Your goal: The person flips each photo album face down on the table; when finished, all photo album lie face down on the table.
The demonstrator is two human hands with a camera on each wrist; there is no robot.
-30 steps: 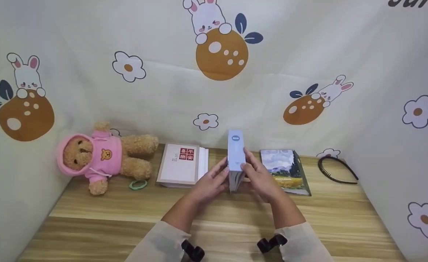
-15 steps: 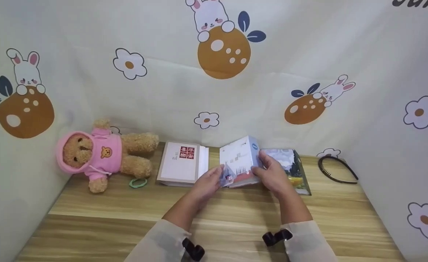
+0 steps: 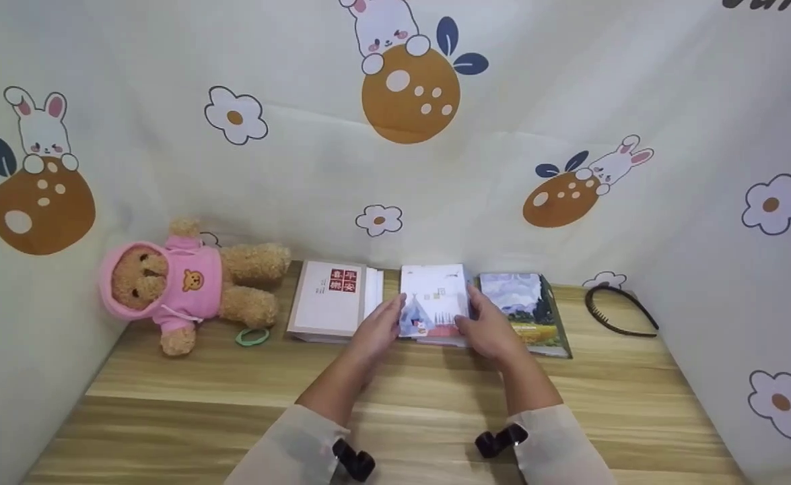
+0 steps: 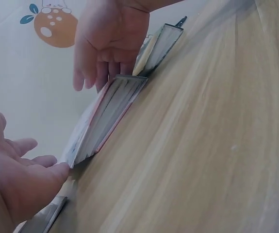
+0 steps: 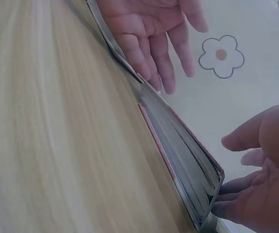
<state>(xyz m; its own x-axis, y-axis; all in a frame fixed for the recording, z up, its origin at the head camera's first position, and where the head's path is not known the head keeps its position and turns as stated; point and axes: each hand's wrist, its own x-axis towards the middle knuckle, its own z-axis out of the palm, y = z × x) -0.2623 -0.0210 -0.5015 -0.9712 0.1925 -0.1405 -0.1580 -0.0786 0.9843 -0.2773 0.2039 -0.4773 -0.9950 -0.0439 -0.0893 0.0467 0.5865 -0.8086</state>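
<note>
A thick photo album (image 3: 433, 286) lies flat on the wooden table, its white cover printed with a blue tent. At its left edge is my left hand (image 3: 375, 330), fingers extended; in the left wrist view its thumb tip touches the album's corner. My right hand (image 3: 493, 331) stands at the opposite, spine side. In the right wrist view the right fingertips (image 5: 221, 204) touch the spine, with the thumb raised above the cover. Neither hand curls round the album. Its page edges (image 4: 107, 114) face the near side.
Left of it lies a beige album (image 3: 324, 303) with red characters; on the right, an album with a landscape cover (image 3: 520, 306). A teddy bear in a pink hoodie (image 3: 193, 279), a green ring (image 3: 252, 337) and a black headband (image 3: 604, 323) lie farther out. A printed curtain stands behind.
The album stood upright with its blue spine up between both hands. It has tipped over to the left and now lies flat, cover up. Both hands have loosened beside it.
</note>
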